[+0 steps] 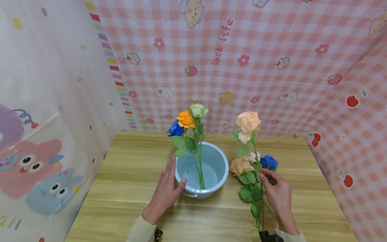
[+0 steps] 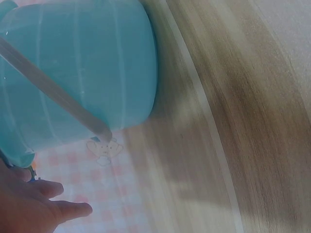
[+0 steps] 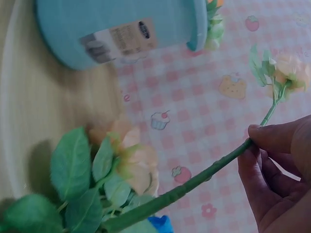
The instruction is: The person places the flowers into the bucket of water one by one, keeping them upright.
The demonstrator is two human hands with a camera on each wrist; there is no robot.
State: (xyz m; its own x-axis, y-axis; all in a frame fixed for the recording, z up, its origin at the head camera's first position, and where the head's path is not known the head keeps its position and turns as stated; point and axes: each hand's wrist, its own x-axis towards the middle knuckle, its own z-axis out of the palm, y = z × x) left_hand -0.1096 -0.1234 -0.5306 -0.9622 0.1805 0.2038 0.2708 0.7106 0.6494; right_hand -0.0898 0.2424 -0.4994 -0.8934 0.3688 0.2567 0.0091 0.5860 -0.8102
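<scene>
A light blue bucket (image 1: 225,169) stands on the table, holding a blue, an orange (image 1: 185,119) and a pale green rose (image 1: 198,110) that lean to the left. Against the bucket's left rim rests my left hand (image 1: 164,188), thumb at the near edge and fingers along the side. My right hand (image 1: 276,191) pinches the green stem of a peach rose (image 1: 248,121) between thumb and fingers. That rose is held upright above the table, to the right of the bucket; its bloom also shows in the right wrist view (image 3: 290,73).
Under the right hand lies a bunch of roses with a peach bloom (image 1: 241,165), a white one and a blue one (image 1: 269,162). The bucket's handle (image 2: 58,92) hangs down its side. A checked cloth (image 1: 229,77) hangs behind the wooden table (image 1: 130,174).
</scene>
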